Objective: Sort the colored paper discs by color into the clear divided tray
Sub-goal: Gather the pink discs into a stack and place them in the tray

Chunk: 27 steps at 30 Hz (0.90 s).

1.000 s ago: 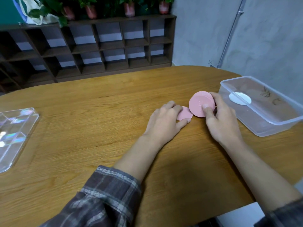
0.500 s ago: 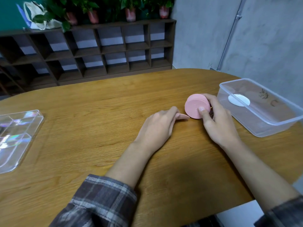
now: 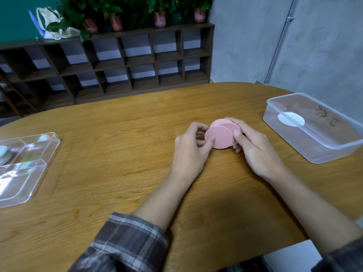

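A wooden table (image 3: 117, 154) with a rounded far edge fills the foreground. Near its middle, the left hand (image 3: 190, 150) and right hand (image 3: 253, 148) each pinch a slightly fanned stack of pink discs (image 3: 220, 137), thumbs on the front face and fingers curled behind. The clear divided tray (image 3: 49, 160) sits well apart at the table's left edge. A clear plastic box (image 3: 314, 152) at the right holds one white disc (image 3: 291, 118). Behind the table, a dark cubby shelf (image 3: 125, 61) carries potted plants (image 3: 159, 12) and a cloth bag (image 3: 51, 24). To its right, a pipe (image 3: 280, 40) runs down a grey wall (image 3: 324, 46).
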Tool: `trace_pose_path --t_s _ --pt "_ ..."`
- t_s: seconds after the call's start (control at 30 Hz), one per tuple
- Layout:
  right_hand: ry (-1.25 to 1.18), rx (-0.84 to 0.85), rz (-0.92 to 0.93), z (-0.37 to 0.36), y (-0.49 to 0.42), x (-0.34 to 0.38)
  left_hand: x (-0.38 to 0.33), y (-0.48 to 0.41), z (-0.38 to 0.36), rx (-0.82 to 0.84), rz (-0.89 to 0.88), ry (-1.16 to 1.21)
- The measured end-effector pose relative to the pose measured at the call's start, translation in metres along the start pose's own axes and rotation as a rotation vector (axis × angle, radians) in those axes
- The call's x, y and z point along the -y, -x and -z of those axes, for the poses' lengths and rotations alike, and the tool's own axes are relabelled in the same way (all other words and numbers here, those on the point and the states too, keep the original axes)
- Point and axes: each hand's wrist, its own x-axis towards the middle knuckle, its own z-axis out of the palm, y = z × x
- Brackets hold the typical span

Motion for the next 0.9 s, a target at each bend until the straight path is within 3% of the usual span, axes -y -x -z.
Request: trace_pose_path --t_s 0.27,0.47,0.57,0.73,0.9 --pt "-0.019 0.03 -0.057 -0.004 0.0 0.002 -0.006 0.0 -0.001 0.028 0.0 -0.107" --pt "0.255 0.187 -0.057 -0.008 0.001 0.006 -0.003 0.001 -0.007 0.007 -0.075 -0.238" --pt "0.345 0.171 -0.016 -0.012 0.0 0.002 -0.003 0.003 -0.006 0.026 -0.106 -0.329" --pt "0.268 0.055 0.07 -0.006 0.002 0.0 0.001 0.001 0.004 0.016 -0.144 -0.26" --pt "0.279 0.13 0.016 -0.008 0.002 -0.007 0.006 -0.002 0.014 0.065 -0.133 -0.216"
